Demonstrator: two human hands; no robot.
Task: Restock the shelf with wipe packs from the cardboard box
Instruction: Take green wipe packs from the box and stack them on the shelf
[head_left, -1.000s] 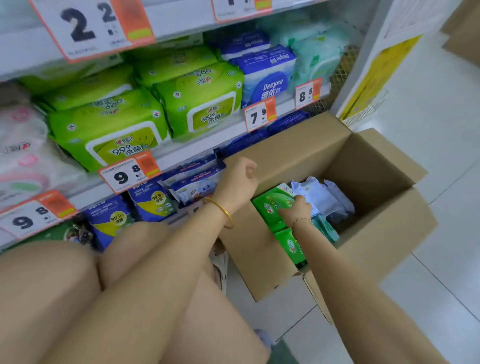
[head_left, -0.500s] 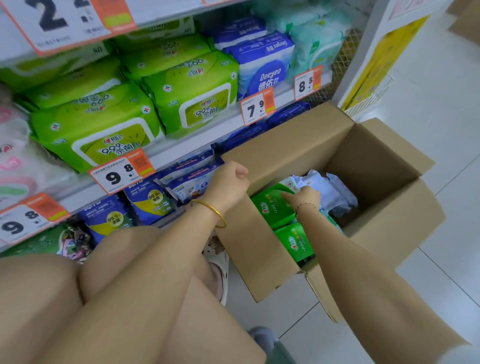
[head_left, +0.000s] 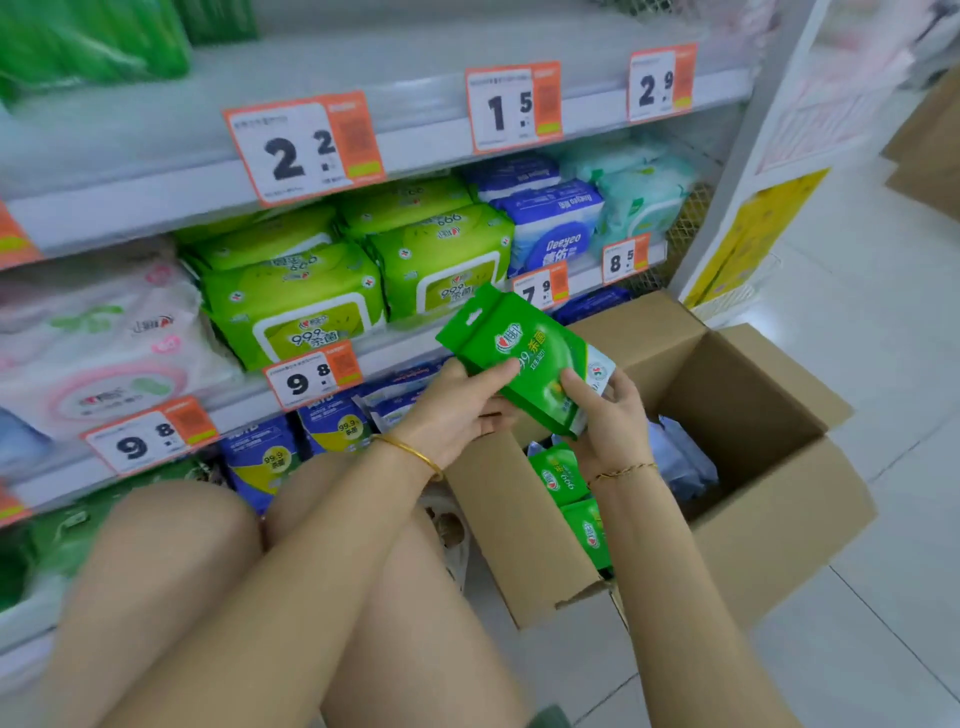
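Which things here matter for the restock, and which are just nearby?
In play:
green wipe pack held by left hand and right hand
cardboard box
green packs in the box
shelf

Just nearby:
price tags
yellow poster

Bare arms and knees, no sleeves. Plain gold bangle (head_left: 415, 453) on left wrist; thin gold chain bracelet (head_left: 623, 472) on right wrist.
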